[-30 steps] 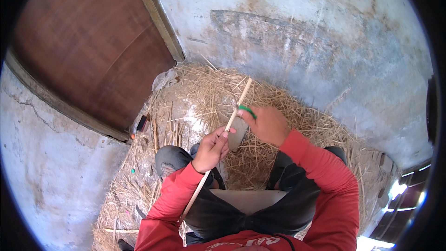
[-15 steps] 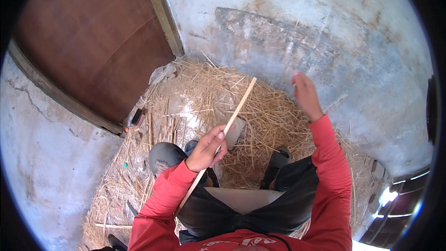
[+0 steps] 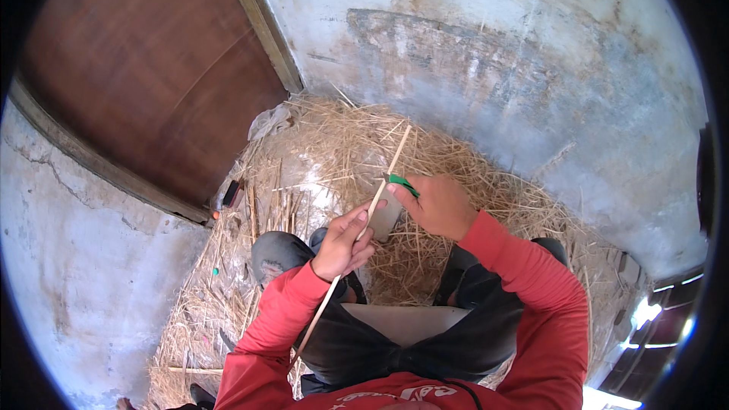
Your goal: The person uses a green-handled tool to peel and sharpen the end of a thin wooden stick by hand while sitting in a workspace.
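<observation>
A long, pale bamboo strip (image 3: 382, 190) slants from beside my left thigh up toward the wall. My left hand (image 3: 347, 243) is closed round its middle, thumb on top. Further up the strip, my right hand (image 3: 440, 205) grips a small green tool (image 3: 403, 184), which meets the strip's side. The fingers cover most of that tool, so its exact kind cannot be made out. The strip's upper end sticks out beyond the tool, and its lower end passes under my left forearm.
Straw-like shavings (image 3: 474, 175) litter the floor around my feet. A flat greyish slab (image 3: 388, 216) lies between my knees, beyond the strip. Ahead stands a stained plaster wall (image 3: 486, 68), with a brown door panel (image 3: 152, 68) at left. A small dark object (image 3: 231, 193) lies near the door frame.
My right hand has come down and left from near the wall to the strip, and the green tool now shows in it. My left hand keeps its hold, barely shifted.
</observation>
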Demonstrator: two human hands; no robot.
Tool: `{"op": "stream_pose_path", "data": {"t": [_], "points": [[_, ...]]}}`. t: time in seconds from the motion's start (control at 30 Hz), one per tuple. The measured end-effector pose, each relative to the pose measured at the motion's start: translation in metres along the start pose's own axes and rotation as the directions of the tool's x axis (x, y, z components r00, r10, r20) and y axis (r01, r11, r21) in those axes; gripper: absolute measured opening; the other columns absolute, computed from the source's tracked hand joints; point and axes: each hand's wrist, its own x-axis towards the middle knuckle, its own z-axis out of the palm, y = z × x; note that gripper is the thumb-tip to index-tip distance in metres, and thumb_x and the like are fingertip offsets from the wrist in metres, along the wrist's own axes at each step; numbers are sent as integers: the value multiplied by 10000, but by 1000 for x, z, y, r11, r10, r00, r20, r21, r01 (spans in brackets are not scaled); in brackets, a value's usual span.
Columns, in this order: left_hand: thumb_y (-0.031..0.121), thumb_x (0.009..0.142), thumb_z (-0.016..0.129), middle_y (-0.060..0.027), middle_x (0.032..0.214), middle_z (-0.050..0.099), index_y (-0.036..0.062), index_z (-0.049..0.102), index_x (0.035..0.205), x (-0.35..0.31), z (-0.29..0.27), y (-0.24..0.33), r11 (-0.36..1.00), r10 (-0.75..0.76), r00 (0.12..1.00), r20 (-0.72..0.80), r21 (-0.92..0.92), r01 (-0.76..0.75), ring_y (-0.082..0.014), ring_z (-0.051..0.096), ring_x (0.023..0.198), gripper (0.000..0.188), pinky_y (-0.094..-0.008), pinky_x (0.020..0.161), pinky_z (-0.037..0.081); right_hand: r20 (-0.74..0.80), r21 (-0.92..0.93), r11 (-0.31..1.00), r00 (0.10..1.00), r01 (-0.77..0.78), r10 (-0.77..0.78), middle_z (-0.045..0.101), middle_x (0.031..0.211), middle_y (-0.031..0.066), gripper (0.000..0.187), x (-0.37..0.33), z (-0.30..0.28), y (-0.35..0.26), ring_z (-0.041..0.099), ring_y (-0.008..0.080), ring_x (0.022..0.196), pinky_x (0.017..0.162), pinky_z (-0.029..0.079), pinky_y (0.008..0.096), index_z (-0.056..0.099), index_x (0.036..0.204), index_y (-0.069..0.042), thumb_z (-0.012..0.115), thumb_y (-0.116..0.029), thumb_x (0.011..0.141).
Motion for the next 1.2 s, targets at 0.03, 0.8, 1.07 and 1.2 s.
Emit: {"op": "stream_pose_path", "data": {"t": [0.03, 0.8, 1.07, 1.2], "points": [[285, 1114, 384, 47, 557, 281, 90, 463, 1478, 1, 3, 1, 1000, -4, 1000, -2, -9, 4, -63, 245, 384, 421, -220, 349, 234, -4, 19, 1000, 1000, 18, -18, 629, 662, 223, 486, -2, 0, -1, 637, 416, 596, 567, 491, 520, 700, 949, -27, 516, -473, 1012], [289, 1108, 387, 52, 552, 301, 14, 435, 1477, -11, 6, 1, 1000, -8, 992, 129, -20, 11, -48, 252, 372, 463, -207, 345, 242, -326, 111, 944, 886, -310, 329, 595, 645, 232, 584, 34, -53, 90, 596, 374, 594, 619, 466, 483, 686, 916, 36, 460, -487, 1043], [278, 1110, 387, 53, 582, 294, 116, 360, 1551, -3, 2, 14, 975, 16, 996, 89, -222, 4, -45, 245, 391, 471, -198, 341, 239, 42, 155, 988, 999, 18, -25, 603, 645, 238, 512, -13, -7, -14, 615, 405, 585, 591, 480, 491, 688, 968, -5, 496, -476, 1024], [268, 1106, 399, 56, 584, 291, 143, 348, 1561, -2, 1, 9, 976, 8, 998, 55, -218, 4, -43, 246, 385, 475, -185, 340, 236, 60, 109, 991, 995, 79, -85, 612, 633, 232, 508, -17, 24, -20, 632, 419, 601, 598, 497, 512, 699, 973, -10, 492, -471, 1026]]}}
